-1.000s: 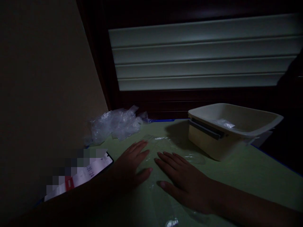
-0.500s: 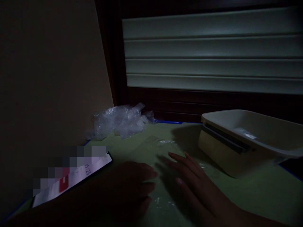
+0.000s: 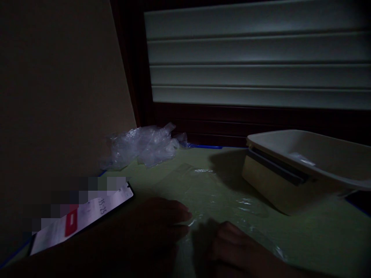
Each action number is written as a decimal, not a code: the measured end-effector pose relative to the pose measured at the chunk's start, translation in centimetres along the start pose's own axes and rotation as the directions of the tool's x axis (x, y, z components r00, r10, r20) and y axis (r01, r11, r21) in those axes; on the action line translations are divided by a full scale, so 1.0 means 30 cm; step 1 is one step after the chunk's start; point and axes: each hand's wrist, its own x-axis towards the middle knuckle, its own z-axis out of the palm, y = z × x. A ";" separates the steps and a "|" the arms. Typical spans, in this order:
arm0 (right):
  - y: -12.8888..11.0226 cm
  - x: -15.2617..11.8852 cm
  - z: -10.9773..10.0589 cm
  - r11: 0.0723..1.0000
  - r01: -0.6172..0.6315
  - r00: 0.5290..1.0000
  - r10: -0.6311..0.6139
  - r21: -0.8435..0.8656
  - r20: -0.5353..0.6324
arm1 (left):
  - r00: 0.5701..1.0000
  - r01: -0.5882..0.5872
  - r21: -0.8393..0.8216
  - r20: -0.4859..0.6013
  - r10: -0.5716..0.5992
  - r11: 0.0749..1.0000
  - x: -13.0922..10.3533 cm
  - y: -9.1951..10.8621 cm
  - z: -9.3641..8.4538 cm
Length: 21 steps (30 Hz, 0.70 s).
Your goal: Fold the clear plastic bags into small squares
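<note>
A thin, clear plastic bag (image 3: 199,185) lies spread on the green tabletop, its outline showing mostly as glints and creases. My left hand (image 3: 165,220), very dark, rests on the bag's left part with its fingertips pointing right and a gap between the fingers. Close beside it, my right hand (image 3: 234,247) is closed, knuckles up, over the bag near the bottom of the view. Its fingertips are hidden, and the plastic wrinkles around it.
A crumpled heap of clear plastic bags (image 3: 145,146) sits at the back left corner. A lit phone (image 3: 87,218) lies left of my forearm. At the right stands a pale plastic bin (image 3: 269,185) with a piece of clear plastic inside. Behind rises a slatted panel (image 3: 255,77).
My right hand has gone from spread fingers to a closed shape and has come lower and nearer to me. The plastic at the right has creased up. My left hand has barely moved.
</note>
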 end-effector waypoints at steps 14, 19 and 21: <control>-0.023 0.011 -0.043 0.980 -0.015 0.996 0.032 0.197 -0.081 | 0.995 0.085 -0.217 -0.027 -0.093 0.972 -0.003 -0.004 0.030; 0.000 0.011 0.008 0.973 0.071 0.959 -0.007 0.220 -0.282 | 0.996 0.072 -0.132 -0.048 -0.079 0.989 0.001 0.001 0.043; 0.016 0.007 0.022 0.973 0.068 0.944 0.010 0.221 -0.331 | 0.996 0.058 -0.108 -0.057 -0.065 0.992 0.001 0.003 0.044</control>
